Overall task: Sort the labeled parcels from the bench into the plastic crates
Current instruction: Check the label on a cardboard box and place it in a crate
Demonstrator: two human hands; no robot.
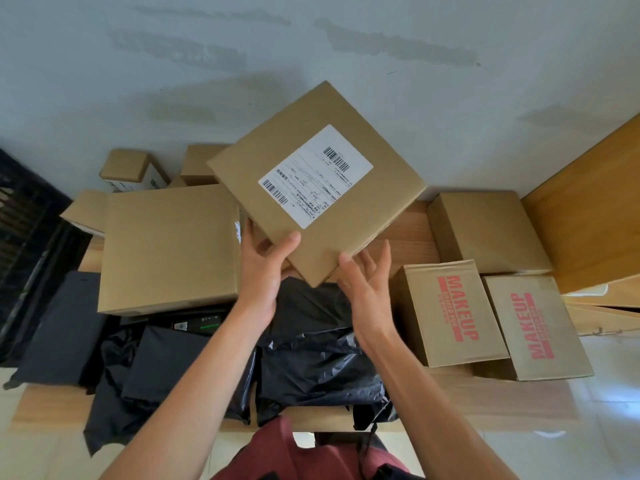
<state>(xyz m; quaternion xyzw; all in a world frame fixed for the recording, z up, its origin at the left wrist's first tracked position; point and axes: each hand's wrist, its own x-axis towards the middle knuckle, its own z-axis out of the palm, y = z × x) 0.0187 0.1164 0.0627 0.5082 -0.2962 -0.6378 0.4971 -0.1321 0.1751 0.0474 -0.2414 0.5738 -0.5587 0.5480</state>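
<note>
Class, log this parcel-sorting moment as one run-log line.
stage: parcel lifted | left hand: grips labelled box | right hand: open at box corner | label: faces up | crate: far left

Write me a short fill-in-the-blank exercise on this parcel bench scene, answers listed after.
1. The left hand and right hand hold up a cardboard box whose white shipping ____ faces the camera.
2. The two boxes at the right are printed with the red word ____.
3. The soft parcels below the hands are wrapped in plastic of the colour ____.

Missing words: label; MAKEUP; black
</note>
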